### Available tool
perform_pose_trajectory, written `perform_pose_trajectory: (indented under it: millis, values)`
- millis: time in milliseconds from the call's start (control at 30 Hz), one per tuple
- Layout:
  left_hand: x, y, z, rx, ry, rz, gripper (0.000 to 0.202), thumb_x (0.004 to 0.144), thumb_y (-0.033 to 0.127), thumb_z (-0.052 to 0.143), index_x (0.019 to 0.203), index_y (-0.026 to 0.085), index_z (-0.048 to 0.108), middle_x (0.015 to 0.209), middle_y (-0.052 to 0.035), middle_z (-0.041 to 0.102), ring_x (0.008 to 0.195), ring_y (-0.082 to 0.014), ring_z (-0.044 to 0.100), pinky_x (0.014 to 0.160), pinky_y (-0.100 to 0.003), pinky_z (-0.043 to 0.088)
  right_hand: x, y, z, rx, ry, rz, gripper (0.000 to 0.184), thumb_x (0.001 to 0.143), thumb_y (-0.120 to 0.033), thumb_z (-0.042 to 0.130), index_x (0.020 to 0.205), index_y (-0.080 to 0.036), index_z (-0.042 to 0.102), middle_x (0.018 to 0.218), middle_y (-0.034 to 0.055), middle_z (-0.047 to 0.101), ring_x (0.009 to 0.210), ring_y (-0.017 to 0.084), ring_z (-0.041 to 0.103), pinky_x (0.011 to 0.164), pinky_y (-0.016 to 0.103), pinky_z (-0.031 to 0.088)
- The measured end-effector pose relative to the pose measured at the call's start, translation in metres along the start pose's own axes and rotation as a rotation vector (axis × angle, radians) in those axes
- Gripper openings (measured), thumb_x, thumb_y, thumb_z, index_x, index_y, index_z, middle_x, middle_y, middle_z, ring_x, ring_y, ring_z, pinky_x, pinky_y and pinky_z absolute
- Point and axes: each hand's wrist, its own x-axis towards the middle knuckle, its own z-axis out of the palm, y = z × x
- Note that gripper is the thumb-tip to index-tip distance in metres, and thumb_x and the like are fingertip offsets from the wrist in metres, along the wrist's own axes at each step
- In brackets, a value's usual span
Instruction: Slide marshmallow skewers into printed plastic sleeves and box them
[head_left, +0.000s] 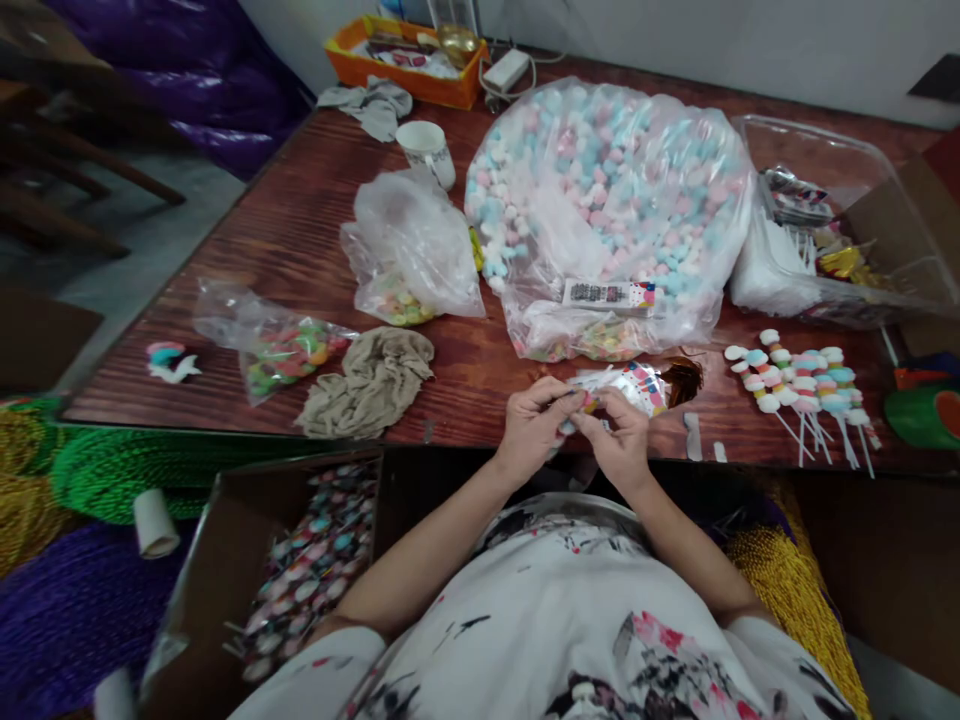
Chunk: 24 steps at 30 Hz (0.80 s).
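At the table's front edge my left hand (532,425) and my right hand (621,435) meet, fingers pinched together. Between the fingertips shows a small colourful piece, with bits of red, yellow and blue; its kind is mostly hidden. Just beyond the hands lie white sticks and dotted printed wrappers (641,388), beside a bundle of brown-gold ties (684,380). A big clear bag of pink, blue and white marshmallows (600,180) fills the back middle. To the right, several marshmallow skewers (806,385) rest side by side on the wood.
Leftward are a crumpled cloth (371,380), gummy candy bags (289,355), a plastic bag (412,245) and a mug (427,150). A clear tub (840,290) and green tape roll (926,415) stand right. Below left, a cardboard box (199,570) holds many wrapped skewers.
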Motion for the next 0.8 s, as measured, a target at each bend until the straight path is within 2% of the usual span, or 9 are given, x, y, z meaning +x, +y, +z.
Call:
perform_pose_trajectory:
  millis: [67, 233, 367, 433, 533, 600, 633, 700, 800]
  values:
    - [-0.004, -0.002, 0.001, -0.014, -0.053, -0.043, 0.026, 0.076, 0.044, 0.074, 0.078, 0.018, 0.073, 0.08, -0.002, 0.065, 0.072, -0.0113, 0.059, 0.064, -0.023, 0.051, 0.001, 0.001, 0.003, -0.002, 0.022, -0.023, 0.012, 0.083, -0.028, 0.067, 0.072, -0.023, 0.069, 0.07, -0.0019, 0.056, 0.07, 0.014, 0.051, 0.068, 0.027, 0.042]
    - [-0.016, 0.002, -0.003, -0.202, -0.213, -0.292, 0.035, 0.075, 0.048, 0.074, 0.082, 0.014, 0.069, 0.068, 0.0, 0.06, 0.06, -0.0085, 0.052, 0.057, -0.02, 0.045, 0.005, 0.005, 0.005, -0.071, -0.017, -0.137, 0.004, 0.082, -0.025, 0.068, 0.082, -0.026, 0.072, 0.076, -0.0013, 0.056, 0.074, 0.014, 0.052, 0.068, 0.029, 0.042]
    - [-0.024, 0.006, -0.006, -0.186, -0.262, -0.32, 0.038, 0.074, 0.048, 0.076, 0.075, 0.012, 0.065, 0.065, 0.0015, 0.057, 0.058, -0.0073, 0.049, 0.058, -0.019, 0.043, 0.0, 0.009, 0.014, -0.092, 0.097, -0.187, 0.004, 0.082, -0.023, 0.068, 0.081, -0.025, 0.07, 0.077, -0.0012, 0.055, 0.075, 0.014, 0.053, 0.068, 0.03, 0.044]
    - [-0.025, 0.006, -0.008, -0.165, -0.315, -0.35, 0.039, 0.074, 0.049, 0.076, 0.074, 0.011, 0.064, 0.065, 0.0015, 0.058, 0.058, -0.0075, 0.05, 0.059, -0.02, 0.043, -0.001, 0.01, 0.015, -0.123, 0.104, -0.212, 0.005, 0.083, -0.023, 0.066, 0.079, -0.024, 0.069, 0.075, -0.0011, 0.055, 0.074, 0.014, 0.054, 0.068, 0.03, 0.044]
    - [-0.022, 0.005, -0.012, -0.135, -0.35, -0.418, 0.035, 0.074, 0.045, 0.076, 0.075, 0.012, 0.063, 0.064, 0.0018, 0.058, 0.057, -0.007, 0.05, 0.057, -0.019, 0.041, 0.002, 0.007, 0.005, -0.212, 0.098, -0.251, 0.008, 0.086, -0.024, 0.062, 0.08, -0.023, 0.068, 0.075, -0.0001, 0.056, 0.074, 0.015, 0.056, 0.068, 0.031, 0.047]
    - [-0.019, 0.006, -0.016, -0.134, -0.337, -0.46, 0.033, 0.074, 0.042, 0.076, 0.071, 0.012, 0.062, 0.065, 0.0, 0.061, 0.058, -0.0077, 0.053, 0.059, -0.019, 0.043, 0.006, 0.001, -0.011, -0.358, 0.096, -0.375, 0.012, 0.088, -0.024, 0.059, 0.094, -0.025, 0.069, 0.09, 0.0045, 0.063, 0.087, 0.018, 0.06, 0.077, 0.035, 0.049]
    - [-0.018, 0.006, -0.017, -0.144, -0.343, -0.48, 0.033, 0.075, 0.042, 0.075, 0.07, 0.012, 0.062, 0.066, -0.0017, 0.063, 0.06, -0.0093, 0.056, 0.061, -0.02, 0.045, 0.009, -0.003, -0.02, -0.462, 0.061, -0.491, 0.018, 0.088, -0.024, 0.058, 0.102, -0.026, 0.068, 0.103, 0.0071, 0.065, 0.097, 0.021, 0.06, 0.084, 0.039, 0.048]
    - [-0.017, 0.007, -0.02, -0.173, -0.411, -0.534, 0.037, 0.074, 0.045, 0.074, 0.068, 0.011, 0.062, 0.064, -0.0049, 0.064, 0.061, -0.014, 0.062, 0.062, -0.025, 0.049, 0.012, -0.01, -0.037, -0.695, -0.149, -0.773, 0.028, 0.088, -0.022, 0.057, 0.112, -0.032, 0.066, 0.123, 0.0062, 0.064, 0.117, 0.025, 0.054, 0.097, 0.046, 0.041]
    - [-0.018, 0.008, -0.022, -0.212, -0.623, -0.66, 0.04, 0.072, 0.047, 0.075, 0.066, 0.012, 0.058, 0.056, -0.0036, 0.061, 0.052, -0.0151, 0.06, 0.057, -0.028, 0.051, 0.013, -0.017, -0.054, -0.876, -0.499, -1.03, 0.033, 0.091, -0.016, 0.052, 0.117, -0.033, 0.063, 0.124, 0.0013, 0.067, 0.127, 0.024, 0.049, 0.103, 0.049, 0.03]
